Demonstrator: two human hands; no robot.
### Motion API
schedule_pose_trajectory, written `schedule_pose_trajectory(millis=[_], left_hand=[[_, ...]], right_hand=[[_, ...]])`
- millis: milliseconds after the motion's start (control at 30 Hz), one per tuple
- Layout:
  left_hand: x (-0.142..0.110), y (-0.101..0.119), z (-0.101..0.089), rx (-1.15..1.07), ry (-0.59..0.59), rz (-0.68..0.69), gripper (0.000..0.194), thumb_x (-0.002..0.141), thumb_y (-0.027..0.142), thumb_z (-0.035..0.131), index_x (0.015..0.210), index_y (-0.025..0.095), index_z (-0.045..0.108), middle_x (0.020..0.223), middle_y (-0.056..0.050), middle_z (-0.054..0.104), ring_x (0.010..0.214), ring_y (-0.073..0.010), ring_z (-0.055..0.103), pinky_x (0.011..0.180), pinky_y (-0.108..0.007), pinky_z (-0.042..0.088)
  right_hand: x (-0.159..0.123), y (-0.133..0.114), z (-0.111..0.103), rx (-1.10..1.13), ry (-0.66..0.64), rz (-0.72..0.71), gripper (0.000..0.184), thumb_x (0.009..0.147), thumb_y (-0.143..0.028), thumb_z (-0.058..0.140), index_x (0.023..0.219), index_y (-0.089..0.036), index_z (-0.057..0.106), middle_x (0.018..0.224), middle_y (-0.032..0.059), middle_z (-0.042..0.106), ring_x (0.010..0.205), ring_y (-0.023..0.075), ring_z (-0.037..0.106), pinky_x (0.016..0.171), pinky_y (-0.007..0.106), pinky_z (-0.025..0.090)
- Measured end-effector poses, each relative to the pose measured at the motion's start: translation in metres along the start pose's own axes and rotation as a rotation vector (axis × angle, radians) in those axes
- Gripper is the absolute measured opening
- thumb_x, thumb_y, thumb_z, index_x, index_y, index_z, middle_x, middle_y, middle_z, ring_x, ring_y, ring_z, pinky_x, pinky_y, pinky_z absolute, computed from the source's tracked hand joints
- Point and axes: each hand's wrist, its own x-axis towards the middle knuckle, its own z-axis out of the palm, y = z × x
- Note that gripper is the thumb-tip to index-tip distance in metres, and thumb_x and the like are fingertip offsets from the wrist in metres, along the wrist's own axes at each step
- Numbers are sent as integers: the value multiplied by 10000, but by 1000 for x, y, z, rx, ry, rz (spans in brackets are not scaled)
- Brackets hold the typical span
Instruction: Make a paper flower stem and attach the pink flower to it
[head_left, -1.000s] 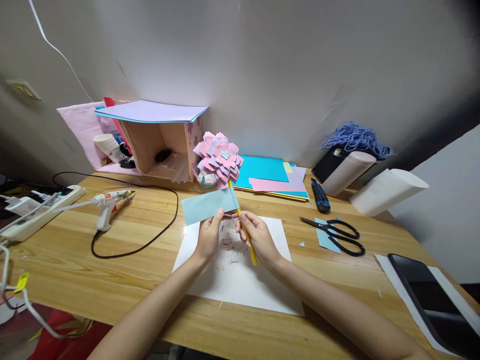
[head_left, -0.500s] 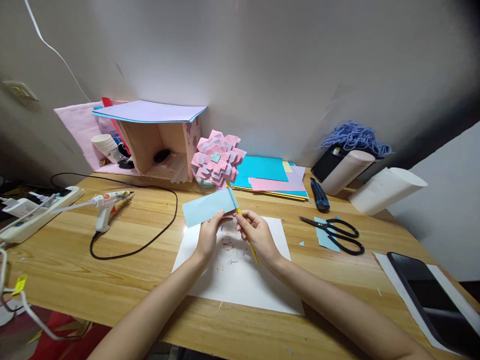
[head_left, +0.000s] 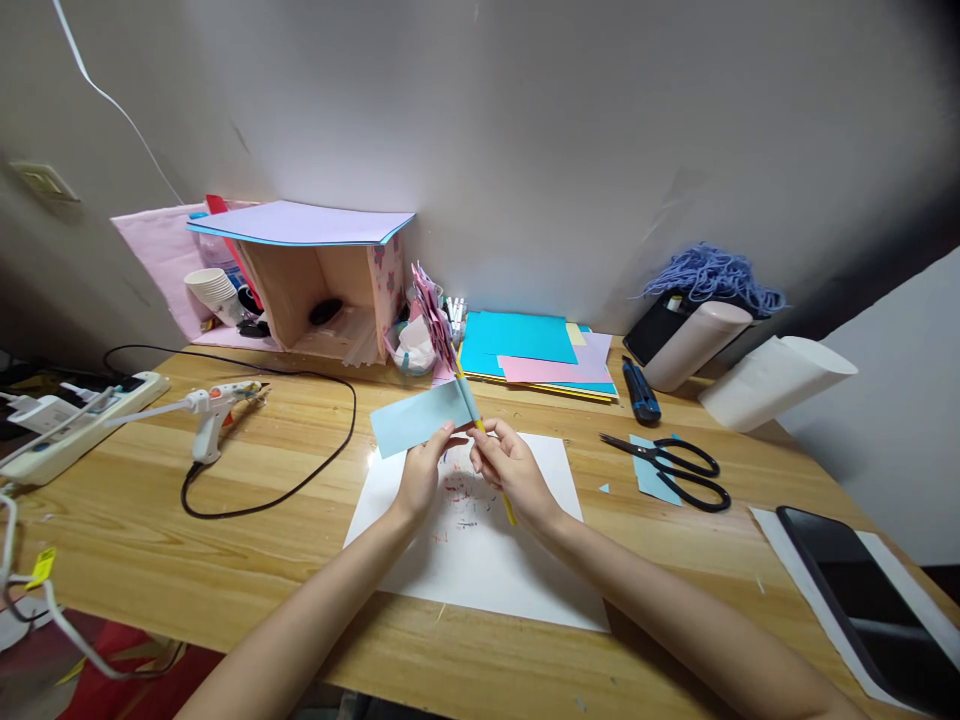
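Note:
A pink and purple paper flower, seen edge-on, tops a thin yellow stick. A light blue paper strip has one end wrapped around the stick just below the flower and stretches out to the left. My left hand pinches the strip's lower edge near the stick, thumb on top. My right hand closes its fingers around the stick beneath the wrapped paper. Under both hands lies a white sheet with coloured marks.
A hot glue gun with its black cord lies at left near a power strip. On the right are black scissors, a blue utility knife and a phone. Coloured paper sheets are stacked behind the hands.
The stick has turned between my fingers, so the flower has swung from facing me to edge-on. The hands and the blue strip stay nearly in place.

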Motion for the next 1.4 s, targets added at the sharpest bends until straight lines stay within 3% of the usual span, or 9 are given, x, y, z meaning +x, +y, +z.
schedule_pose_trajectory(millis=[133, 600, 700, 800, 1067, 1167, 1233, 1300, 1400], left_hand=[[1, 1, 0, 12, 9, 2, 279, 814, 329, 506, 929, 143, 679, 1046, -92, 678, 999, -233, 602, 906, -371, 437], [-1, 3, 5, 59, 17, -4, 310, 809, 356, 501, 941, 140, 680, 1065, -85, 673, 1012, -218, 597, 955, -355, 399], [-10, 4, 2, 161, 86, -3, 309, 810, 381, 506, 928, 152, 678, 1060, -80, 674, 1019, -215, 593, 966, -346, 386], [-29, 6, -11, 251, 240, -84, 323, 796, 413, 533, 917, 149, 674, 1033, -85, 681, 991, -223, 607, 974, -359, 374], [-86, -3, -33, -54, 447, -224, 359, 775, 358, 579, 1028, 106, 615, 1069, -133, 665, 937, -242, 642, 843, -359, 484], [-91, -8, -30, -99, 445, -214, 378, 772, 334, 586, 1083, 119, 591, 1141, -131, 632, 937, -243, 642, 808, -351, 497], [-90, -10, -26, -117, 411, -218, 380, 779, 322, 575, 1093, 108, 585, 1157, -144, 622, 942, -253, 638, 781, -350, 501], [-88, -12, -22, -127, 373, -257, 363, 790, 309, 556, 1070, 81, 597, 1123, -164, 636, 944, -258, 633, 762, -339, 499], [-87, -13, -16, -135, 318, -338, 330, 811, 294, 526, 1007, 48, 625, 1077, -182, 653, 919, -238, 635, 721, -294, 497]], right_hand=[[0, -2, -1, 9, -16, 13, 305, 851, -467, 444, 883, -178, 535, 566, -52, 486, 387, 41, 233, 373, 190, 177], [1, 2, 0, 68, 8, 37, 286, 790, -448, 560, 861, -171, 548, 623, -37, 521, 429, 50, 332, 372, 173, 270], [-2, 0, 0, 43, -15, 61, 275, 803, -436, 549, 874, -170, 556, 655, -34, 528, 423, 39, 322, 351, 161, 231], [-5, 2, 0, -10, -77, 116, 279, 808, -445, 535, 857, -173, 571, 683, -29, 535, 413, 33, 319, 337, 160, 216], [-13, 23, -2, -350, -278, 243, 306, 796, -457, 518, 789, -164, 606, 635, -23, 539, 361, 45, 358, 338, 191, 258], [-16, 25, -5, -541, -250, 171, 278, 832, -398, 471, 791, -172, 628, 656, -11, 571, 419, 74, 436, 419, 217, 330], [-18, 24, -9, -664, -202, 79, 248, 841, -350, 459, 816, -187, 645, 740, 11, 623, 587, 124, 547, 556, 246, 407], [-18, 24, -12, -771, -161, -11, 229, 848, -316, 448, 863, -207, 649, 849, 24, 654, 765, 164, 584, 683, 275, 423], [-18, 25, -17, -906, -120, -97, 221, 871, -305, 421, 913, -223, 622, 895, 25, 651, 809, 175, 577, 719, 292, 414]])
